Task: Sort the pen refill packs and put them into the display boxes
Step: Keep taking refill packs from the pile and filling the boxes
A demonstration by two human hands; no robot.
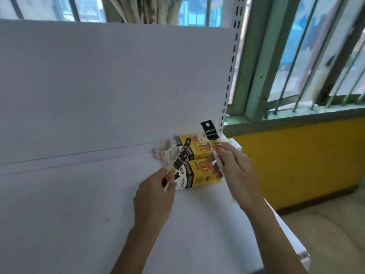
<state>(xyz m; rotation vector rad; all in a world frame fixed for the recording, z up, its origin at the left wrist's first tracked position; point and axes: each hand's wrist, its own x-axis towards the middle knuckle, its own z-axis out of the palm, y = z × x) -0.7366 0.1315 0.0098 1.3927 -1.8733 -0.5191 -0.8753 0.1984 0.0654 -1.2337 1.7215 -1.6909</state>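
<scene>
Three yellow and black display boxes lie side by side on a white shelf, against its back corner at the right, open ends to the left. My left hand pinches a pen refill pack with a black header, tilted up to the right over the nearest box. My right hand grips a second refill pack, held nearly upright, its black header with a hang hole on top. Both packs hover just above the boxes.
A white back panel rises behind the shelf, with a slotted upright at its right edge. Beyond it are barred windows and a yellow wall. The shelf's right edge runs down beside my right forearm.
</scene>
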